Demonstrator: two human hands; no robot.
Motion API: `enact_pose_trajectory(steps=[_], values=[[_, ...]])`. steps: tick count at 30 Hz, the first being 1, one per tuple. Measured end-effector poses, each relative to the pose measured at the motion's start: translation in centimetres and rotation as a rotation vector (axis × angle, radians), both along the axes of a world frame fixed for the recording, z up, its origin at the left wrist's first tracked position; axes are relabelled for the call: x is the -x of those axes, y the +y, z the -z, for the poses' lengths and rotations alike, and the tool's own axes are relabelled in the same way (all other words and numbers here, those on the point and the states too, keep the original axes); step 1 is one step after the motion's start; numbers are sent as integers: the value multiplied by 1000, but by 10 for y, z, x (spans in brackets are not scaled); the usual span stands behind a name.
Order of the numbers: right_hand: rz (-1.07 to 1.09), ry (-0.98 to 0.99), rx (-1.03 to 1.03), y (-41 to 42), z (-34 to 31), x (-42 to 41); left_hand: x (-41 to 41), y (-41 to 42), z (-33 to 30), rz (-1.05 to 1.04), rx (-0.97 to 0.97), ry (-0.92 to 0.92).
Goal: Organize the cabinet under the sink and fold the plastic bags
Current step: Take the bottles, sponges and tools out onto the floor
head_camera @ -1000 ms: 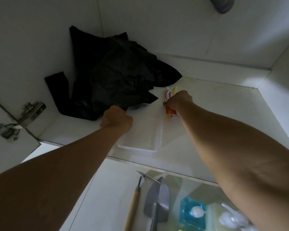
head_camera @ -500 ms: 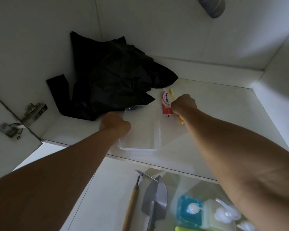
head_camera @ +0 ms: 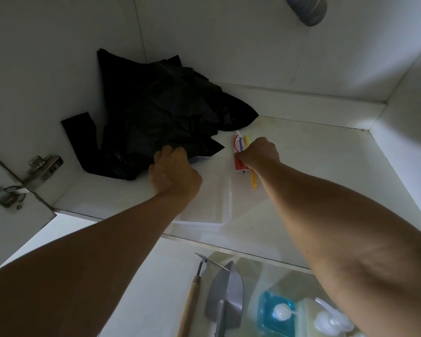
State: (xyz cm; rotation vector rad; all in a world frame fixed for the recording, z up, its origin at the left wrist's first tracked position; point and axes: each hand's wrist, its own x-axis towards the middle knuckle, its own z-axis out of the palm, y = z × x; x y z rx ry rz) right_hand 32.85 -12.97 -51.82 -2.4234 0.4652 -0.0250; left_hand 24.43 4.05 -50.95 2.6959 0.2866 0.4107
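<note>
A crumpled heap of black plastic bags (head_camera: 161, 117) lies in the back left corner of the white cabinet floor (head_camera: 314, 171). My left hand (head_camera: 173, 171) reaches its curled fingers to the heap's front edge, over the far end of a clear plastic tray (head_camera: 209, 210). My right hand (head_camera: 259, 153) grips a red and white toothpaste tube (head_camera: 238, 147) together with a yellow toothbrush (head_camera: 253, 180), right of the tray. Whether the left fingers hold the bag or the tray rim is hidden.
A grey drain pipe (head_camera: 306, 8) hangs at the top. A door hinge (head_camera: 34, 171) sits at the left. Below the cabinet lie a wooden-handled tool (head_camera: 190, 300), a metal trowel (head_camera: 226, 290) and a blue and white container (head_camera: 277, 312).
My left hand moved forward to the edge of the black bags. My right hand closed over the toothpaste and toothbrush again after shifting them slightly.
</note>
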Motion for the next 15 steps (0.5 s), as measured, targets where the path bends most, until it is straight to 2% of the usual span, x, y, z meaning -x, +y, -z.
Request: enact_pose_trajectory(steps=[3,6,12,15], values=[[-3,34,-16,1,-2,-4,-4,-9,1,118,-8,-104],[-34,92,-27,-2,-6,-7,-15,-24,1,267,8,-132],[-86,241,13,-27,-9,-2,-53,-67,-10,312,122,-32],[-142,294,18,-46,-11,8,-67,-88,-15,335,61,57]])
